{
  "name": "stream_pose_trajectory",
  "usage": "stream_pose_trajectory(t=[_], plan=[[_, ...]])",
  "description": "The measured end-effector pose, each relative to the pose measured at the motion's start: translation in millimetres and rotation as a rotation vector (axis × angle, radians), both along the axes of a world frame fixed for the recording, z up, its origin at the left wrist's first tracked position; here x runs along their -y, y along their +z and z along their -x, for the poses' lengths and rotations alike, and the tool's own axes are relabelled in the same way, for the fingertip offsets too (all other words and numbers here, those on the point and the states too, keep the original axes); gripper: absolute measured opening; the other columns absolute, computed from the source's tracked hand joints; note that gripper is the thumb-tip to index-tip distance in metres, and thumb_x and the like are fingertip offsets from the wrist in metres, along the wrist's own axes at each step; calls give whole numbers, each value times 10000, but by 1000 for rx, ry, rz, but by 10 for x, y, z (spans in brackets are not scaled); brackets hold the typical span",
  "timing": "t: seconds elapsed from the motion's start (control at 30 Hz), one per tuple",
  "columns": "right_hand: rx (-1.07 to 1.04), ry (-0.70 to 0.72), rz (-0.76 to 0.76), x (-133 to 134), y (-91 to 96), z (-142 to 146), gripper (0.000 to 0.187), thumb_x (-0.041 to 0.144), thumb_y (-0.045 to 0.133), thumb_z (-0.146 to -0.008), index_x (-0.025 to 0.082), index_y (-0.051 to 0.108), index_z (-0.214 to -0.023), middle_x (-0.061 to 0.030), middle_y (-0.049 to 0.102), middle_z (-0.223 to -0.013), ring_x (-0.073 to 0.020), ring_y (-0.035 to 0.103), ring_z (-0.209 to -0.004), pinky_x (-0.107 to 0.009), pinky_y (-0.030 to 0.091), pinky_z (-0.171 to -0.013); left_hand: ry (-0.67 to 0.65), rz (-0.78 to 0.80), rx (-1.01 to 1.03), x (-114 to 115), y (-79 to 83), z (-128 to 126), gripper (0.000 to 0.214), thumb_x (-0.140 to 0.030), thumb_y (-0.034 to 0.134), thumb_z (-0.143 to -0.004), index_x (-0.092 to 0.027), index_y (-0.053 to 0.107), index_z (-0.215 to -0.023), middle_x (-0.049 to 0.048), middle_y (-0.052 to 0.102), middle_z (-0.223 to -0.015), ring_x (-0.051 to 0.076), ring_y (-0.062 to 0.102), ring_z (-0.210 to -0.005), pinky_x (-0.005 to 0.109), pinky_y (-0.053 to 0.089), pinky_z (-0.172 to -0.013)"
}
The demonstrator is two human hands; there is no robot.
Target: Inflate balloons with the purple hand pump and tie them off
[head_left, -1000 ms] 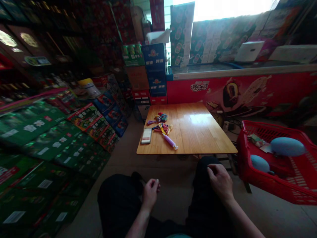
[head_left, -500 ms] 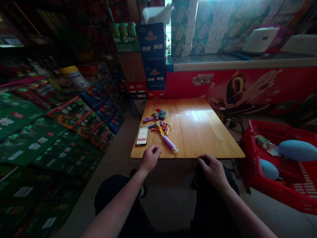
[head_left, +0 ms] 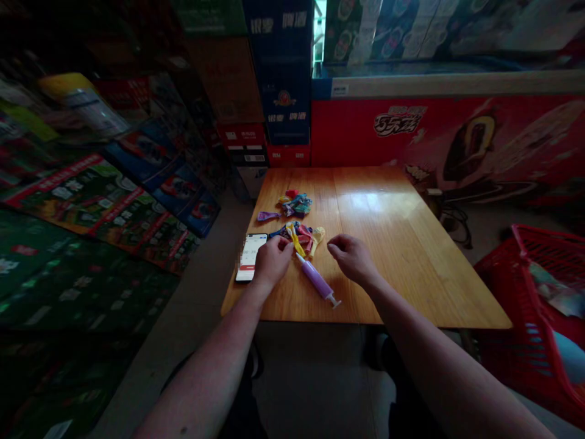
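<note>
While your right hand (head_left: 354,258), fingertips together, is hovering right of the pump (head_left: 316,280), be softly holding the yellow balloon (head_left: 297,241) with your left hand (head_left: 273,262), pinch unclear.

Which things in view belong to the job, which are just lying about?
Likely the job:
yellow balloon, left hand nearest
purple hand pump, nozzle at that balloon
pale balloon, right hand nearby
farther balloon pile

Probably lying about:
smartphone
red basket
yellow-lidded jar
blue beer carton

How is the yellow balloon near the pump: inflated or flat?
Flat: the yellow balloon lies thin and limp by the purple pump.
</note>
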State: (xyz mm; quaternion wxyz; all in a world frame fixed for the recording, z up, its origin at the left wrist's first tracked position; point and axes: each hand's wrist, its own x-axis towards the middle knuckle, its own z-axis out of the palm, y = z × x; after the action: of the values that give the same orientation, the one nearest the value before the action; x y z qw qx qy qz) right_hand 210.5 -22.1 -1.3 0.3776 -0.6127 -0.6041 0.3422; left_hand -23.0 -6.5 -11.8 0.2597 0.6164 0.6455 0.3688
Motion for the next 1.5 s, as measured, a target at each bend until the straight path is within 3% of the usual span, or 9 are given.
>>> stream_pose_trajectory(t=[0.2,0.37,0.47,0.6,0.7,0.83,1.1,1.3,1.5], plan=[[27,32,12,-64,-164,131,201,272,601,-911,160,759,-855,-67,765,-837,-182,665,-754,-294,450,-721,-12,143,-200,-224,-12,-128,301,-498,739,-877,-222,773,-761,128,785,-835,324,712,-808,383,439,-730],[56,118,-5,-83,-132,239,176,215,607,-926,164,753,-844,-59,760,-818,-175,655,-738,-296,435,-710,-2,182,-97,-332,-107,-192,150,-313,758,-834,-220,754,-717,105,775,-804,280,705,-794,356,452,-757],[26,102,-23,-113,-136,298,163,233,622,-939,165,753,-869,-65,767,-842,-177,674,-756,-297,458,-717,-8,155,84,-325,-109,-204,130,-286,730,-853,-201,735,-754,78,767,-818,235,700,-796,315,469,-747],[-140,103,-38,-158,-185,381,280,394,706,-936,170,740,-1101,-101,787,-1023,-211,732,-901,-317,538,-772,-15,183,373,-242,-57,-252,202,-370,661,-931,-176,707,-900,66,773,-868,181,709,-747,267,508,-676],[-280,125,-23,-192,-236,450,401,443,764,-897,178,719,-1195,-125,782,-1122,-232,743,-993,-338,576,-813,14,261,767,-172,-31,-311,226,-383,745,-874,-168,683,-907,40,749,-821,133,673,-640,207,434,-544],[-329,94,-30,-234,-278,523,289,374,745,-889,178,752,-1100,-94,792,-1015,-210,736,-893,-343,569,-815,70,318,1138,-120,-3,-373,252,-261,879,-731,-154,677,-836,-5,698,-700,87,641,-581,157,339,-477],[-311,229,-44,-195,-118,553,190,327,695,-900,186,787,-988,-71,795,-981,-206,717,-899,-342,540,-856,12,525,1570,-135,91,-208,141,-181,762,-871,-130,727,-998,11,733,-797,59,590,-521,162,420,-475],[-368,238,40,-204,-65,462,184,345,699,-882,183,775,-927,-40,742,-851,-157,637,-759,-308,495,-749,30,486,1570,-130,122,6,166,-124,791,-852,-137,734,-1007,-12,702,-781,43,578,-506,144,413,-442],[-504,113,128,-264,-74,380,248,404,767,-809,169,692,-837,-6,647,-706,-113,534,-622,-266,430,-602,37,372,1456,-73,129,114,115,-61,662,-924,-116,744,-982,56,793,-920,132,781,-796,186,609,-658]])
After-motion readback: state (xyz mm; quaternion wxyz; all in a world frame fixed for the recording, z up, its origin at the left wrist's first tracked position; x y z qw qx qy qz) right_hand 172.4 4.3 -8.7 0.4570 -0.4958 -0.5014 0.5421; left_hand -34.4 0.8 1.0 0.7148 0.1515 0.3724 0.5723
